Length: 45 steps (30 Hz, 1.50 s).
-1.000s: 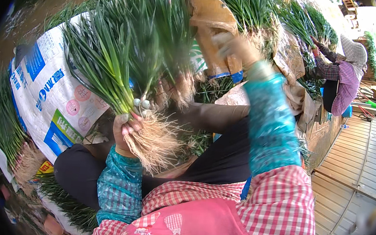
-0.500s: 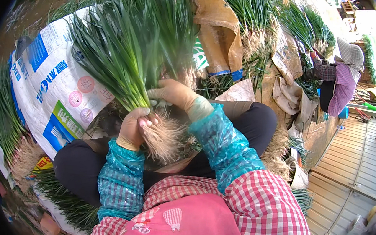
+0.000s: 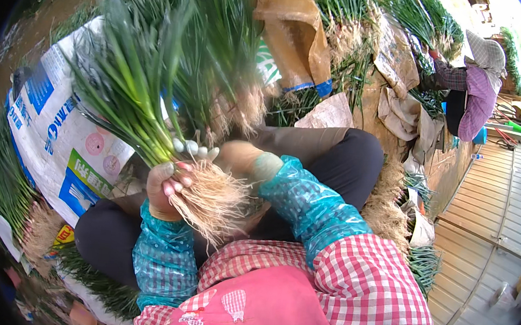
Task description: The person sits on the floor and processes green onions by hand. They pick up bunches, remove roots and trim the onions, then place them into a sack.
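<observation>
Left grip: closed around the lower end of a bunch of green onions, thumb on the near side. Right grip: just beside the root end, smeared by blur; cannot tell whether your fingers are closed or touching.

Position: the bunch is held tilted between your left knee and right knee. Roots spill toward your body and right; leaves fan up and left, in front of the white printed sack. More green onions lie just beyond, near the brown sack.

Handling (judged): light for its length, but leaf-heavy, so expect the far end to sag and sway. Leaves look limp and easily creased; stems firmer, though likely to bruise or slide over one another if damp. Roots look dry, wiry and prone to snagging or tangling with neighbours.

Best hold: around the pale stems directly above the roots, where the bunch is narrowest and stiffest. Wrap all of it, with moderate pressure; too loose and single stalks slip out. Avoid the leaf tips, which would likely fold or tear, and the root tuft, which gives little purchase.
</observation>
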Motion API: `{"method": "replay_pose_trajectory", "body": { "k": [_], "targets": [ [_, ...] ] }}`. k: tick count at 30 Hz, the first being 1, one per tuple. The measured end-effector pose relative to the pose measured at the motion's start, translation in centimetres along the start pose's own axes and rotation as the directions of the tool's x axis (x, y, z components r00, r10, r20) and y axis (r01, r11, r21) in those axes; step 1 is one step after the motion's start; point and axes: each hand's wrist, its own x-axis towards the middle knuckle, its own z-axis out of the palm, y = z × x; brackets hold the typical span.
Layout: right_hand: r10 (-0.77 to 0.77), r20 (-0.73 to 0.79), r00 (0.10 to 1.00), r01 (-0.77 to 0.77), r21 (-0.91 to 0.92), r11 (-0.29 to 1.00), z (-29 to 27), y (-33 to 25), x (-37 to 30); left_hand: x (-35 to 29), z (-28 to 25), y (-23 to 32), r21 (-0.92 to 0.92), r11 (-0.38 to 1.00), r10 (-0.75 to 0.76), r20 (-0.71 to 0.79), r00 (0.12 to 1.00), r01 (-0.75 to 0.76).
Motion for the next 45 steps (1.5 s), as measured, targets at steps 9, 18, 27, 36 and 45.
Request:
{"method": "replay_pose_trajectory", "body": {
  "k": [9, 18, 27, 36, 45],
  "targets": [
    [0.514, -0.552, 0.656, -0.313, 0.42, 0.852, 1.0, 8.2, 5.5, 2.9, -5.9, -1.6, 0.1, 0.976, -0.158, -0.282, 0.946, 0.193],
    [-0.015, -0.252, 0.968, 0.062, 0.178, 0.982, -3.4, -1.0, -4.0, 3.1, -7.8, -1.8, 0.184, 0.927, -0.255, -0.331, 0.908, 0.328],
    [-0.025, -0.637, 0.771, 0.173, 0.171, 0.97, -4.9, -2.0, -0.8, 1.8, -5.7, -0.5, 0.134, 0.952, -0.216, -0.341, 0.915, 0.274],
    [0.138, -0.394, 0.909, 0.255, 0.786, 0.563, -3.9, -2.5, 0.0, 1.5, -3.4, -0.2, 0.128, 0.94, -0.263, -0.318, 0.911, 0.316],
    [0.343, -0.702, 0.624, 0.166, 0.548, 0.82, 0.9, -2.0, 2.6, 1.1, -4.3, -0.4, 0.269, 0.958, -0.039, -0.23, 0.972, 0.102]
  ]
}}
